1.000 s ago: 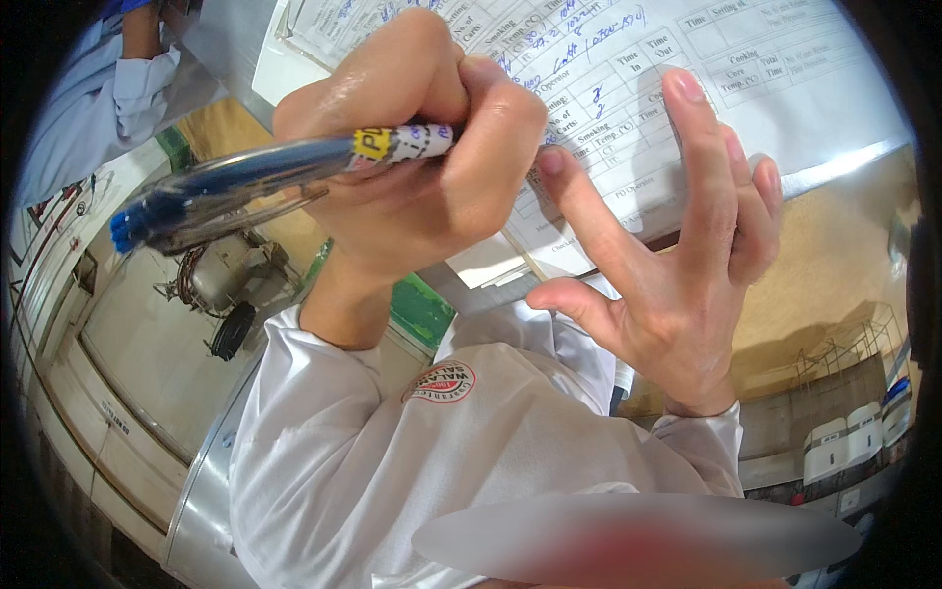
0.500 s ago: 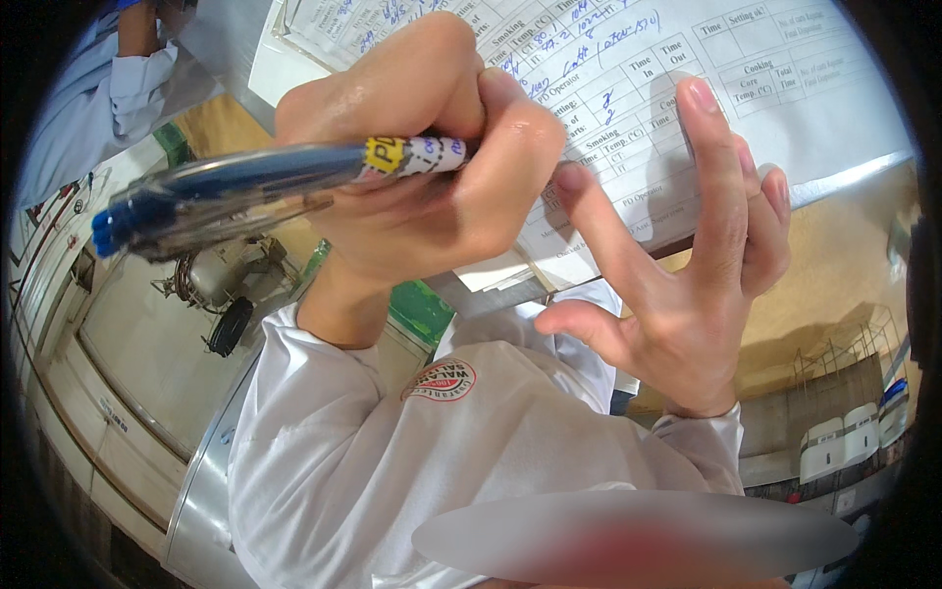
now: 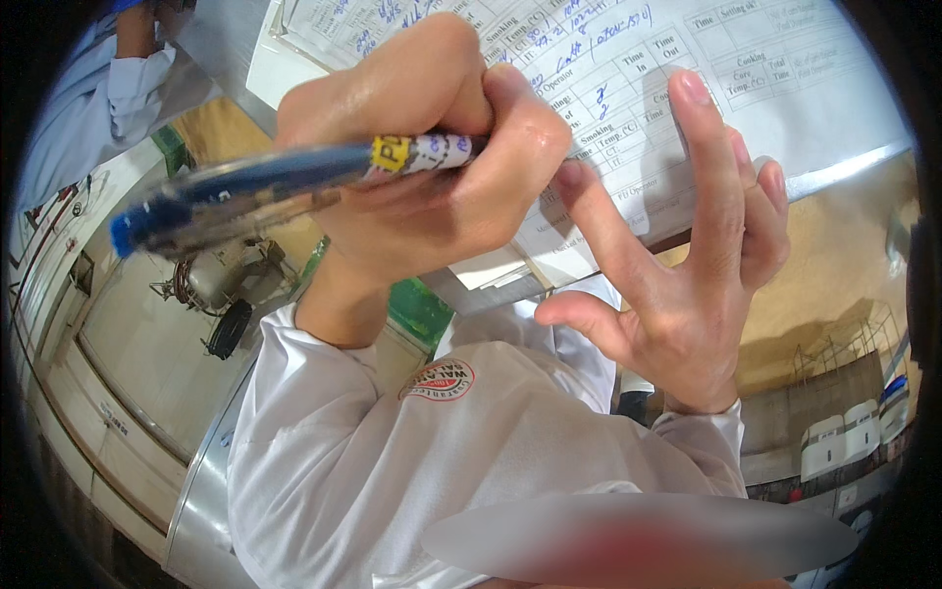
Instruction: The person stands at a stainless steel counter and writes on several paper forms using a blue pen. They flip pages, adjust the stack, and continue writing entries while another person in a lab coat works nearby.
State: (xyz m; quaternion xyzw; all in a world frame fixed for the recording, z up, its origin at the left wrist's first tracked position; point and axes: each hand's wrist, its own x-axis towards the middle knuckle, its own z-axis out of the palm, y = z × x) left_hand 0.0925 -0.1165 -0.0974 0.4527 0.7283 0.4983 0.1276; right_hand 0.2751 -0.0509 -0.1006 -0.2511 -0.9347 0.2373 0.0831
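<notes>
A blue-and-clear pen [image 3: 255,182] with a yellow-and-white label wrapped round it is gripped in my left hand [image 3: 442,167], fingers closed about it. Its blue end points out to the left; the writing tip is hidden behind my hand. Beneath both hands lies a printed paper form [image 3: 814,113] with table boxes and blue handwriting. My right hand [image 3: 687,294] is open, back upward, with fingers spread over the form's lower part. Its thumb points left, off the paper's near edge.
Another person's pale sleeve [image 3: 142,88] shows at the upper left. A rounded tank machine with a black wheel [image 3: 231,329] stands lower on the left. A wire rack [image 3: 849,339] and white containers [image 3: 842,442] are at the right. A metal edge [image 3: 849,175] borders the form.
The pen's blue end has swung slightly to the right. My left hand has shifted a little rightward with it, and the form has moved slightly leftward. My right hand stays nearly still.
</notes>
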